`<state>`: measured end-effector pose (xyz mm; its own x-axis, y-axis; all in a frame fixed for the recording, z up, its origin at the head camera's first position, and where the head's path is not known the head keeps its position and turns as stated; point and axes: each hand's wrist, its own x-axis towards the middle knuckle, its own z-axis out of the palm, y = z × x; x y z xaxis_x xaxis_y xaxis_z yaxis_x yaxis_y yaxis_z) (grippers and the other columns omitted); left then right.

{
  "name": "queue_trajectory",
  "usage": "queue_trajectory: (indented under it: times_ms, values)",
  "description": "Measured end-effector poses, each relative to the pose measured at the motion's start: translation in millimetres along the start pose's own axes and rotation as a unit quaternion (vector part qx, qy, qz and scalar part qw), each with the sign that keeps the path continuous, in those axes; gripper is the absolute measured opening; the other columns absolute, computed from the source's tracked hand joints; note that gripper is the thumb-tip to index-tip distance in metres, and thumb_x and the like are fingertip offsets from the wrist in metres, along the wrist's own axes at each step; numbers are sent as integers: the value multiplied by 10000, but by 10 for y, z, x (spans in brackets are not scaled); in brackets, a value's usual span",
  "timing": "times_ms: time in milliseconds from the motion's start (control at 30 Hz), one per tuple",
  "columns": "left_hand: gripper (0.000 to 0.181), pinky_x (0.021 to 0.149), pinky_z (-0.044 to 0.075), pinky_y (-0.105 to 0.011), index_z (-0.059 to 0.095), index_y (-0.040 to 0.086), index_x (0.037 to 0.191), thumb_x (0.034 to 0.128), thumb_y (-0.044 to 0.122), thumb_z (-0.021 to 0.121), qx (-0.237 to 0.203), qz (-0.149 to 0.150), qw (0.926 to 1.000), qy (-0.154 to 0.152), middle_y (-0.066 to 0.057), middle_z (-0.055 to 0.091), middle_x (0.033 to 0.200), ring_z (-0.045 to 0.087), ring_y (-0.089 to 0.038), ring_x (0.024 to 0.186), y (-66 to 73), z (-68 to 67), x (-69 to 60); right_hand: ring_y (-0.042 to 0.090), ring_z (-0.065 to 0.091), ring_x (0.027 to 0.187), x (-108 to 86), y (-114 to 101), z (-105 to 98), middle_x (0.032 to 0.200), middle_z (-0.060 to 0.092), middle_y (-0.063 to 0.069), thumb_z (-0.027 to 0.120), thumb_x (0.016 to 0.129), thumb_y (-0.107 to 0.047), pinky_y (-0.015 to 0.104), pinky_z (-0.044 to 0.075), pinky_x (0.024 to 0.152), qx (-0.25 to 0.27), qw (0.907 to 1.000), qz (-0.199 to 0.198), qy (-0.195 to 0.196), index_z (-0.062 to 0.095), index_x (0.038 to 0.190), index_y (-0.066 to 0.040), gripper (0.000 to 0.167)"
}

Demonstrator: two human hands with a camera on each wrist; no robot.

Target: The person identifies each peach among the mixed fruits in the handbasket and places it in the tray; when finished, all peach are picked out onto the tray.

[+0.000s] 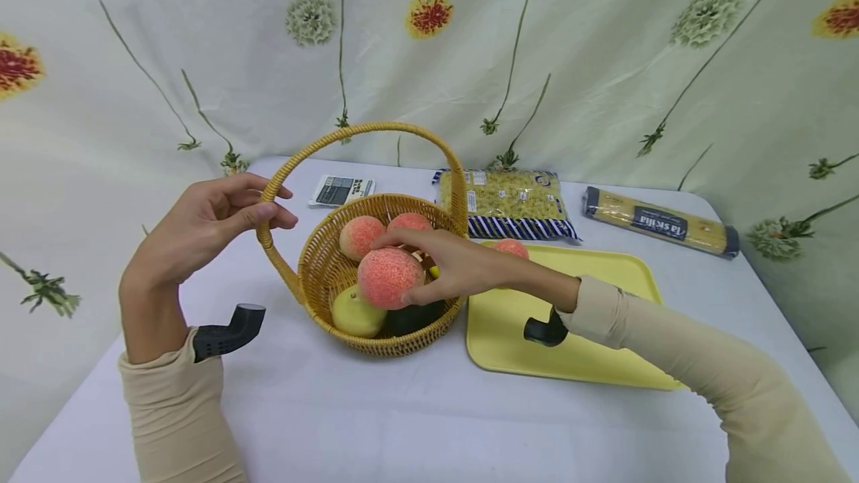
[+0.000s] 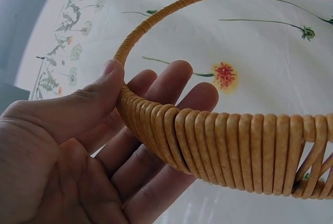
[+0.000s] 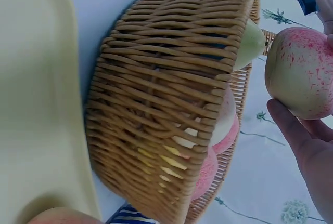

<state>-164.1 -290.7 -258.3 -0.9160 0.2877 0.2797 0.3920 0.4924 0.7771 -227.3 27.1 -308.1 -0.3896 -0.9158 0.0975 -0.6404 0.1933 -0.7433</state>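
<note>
A wicker basket [image 1: 389, 347] with a tall hooped handle stands on the table. My left hand [image 1: 201, 222] holds the left side of the handle [image 2: 229, 146] between thumb and fingers. Over the basket's opening, my right hand [image 1: 456, 263] grips a pink peach [image 1: 391, 278]; the right wrist view shows this peach [image 3: 302, 73] above the rim. Inside the basket lie two more peaches [image 1: 361, 237], a pale yellow-green round fruit [image 1: 357, 313] and a dark green item [image 1: 412, 317]. Something yellow is mostly hidden behind my right hand.
Right of the basket lies a yellow tray [image 1: 570, 356], with another peach [image 1: 511, 247] on it, partly hidden by my right arm. Behind are a bag of pasta [image 1: 510, 200], a long spaghetti pack [image 1: 661, 222] and a small flat packet [image 1: 342, 191]. A flowered cloth hangs at the back.
</note>
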Motion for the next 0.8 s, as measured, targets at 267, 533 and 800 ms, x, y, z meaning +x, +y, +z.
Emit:
queue_trajectory:
  times_ms: [267,533,800]
  values:
    - [193,856,430,-181,588,20,1149,972,90,557,20,-14,10000,-9,-94,732,928,688,-154,900,7,2,1,130,507,1195,-159,69,-37,1417,417,-8,688,841,-141,330,491,934,590,9981,93,163,410,1413,-165,636]
    - [187,859,432,-182,588,9,1144,972,73,549,1,104,9999,-41,-94,732,927,688,-152,905,6,3,9,134,518,1211,-349,94,-190,1391,465,-30,709,844,-194,352,504,907,462,9979,166,417,417,1404,-193,631]
    - [190,870,418,-176,587,10,1147,974,78,549,33,46,10000,-37,-95,732,930,687,-154,904,-1,1,2,130,509,1233,-534,129,-273,1362,491,-47,727,833,-146,415,486,936,636,9956,236,643,445,1386,-230,626]
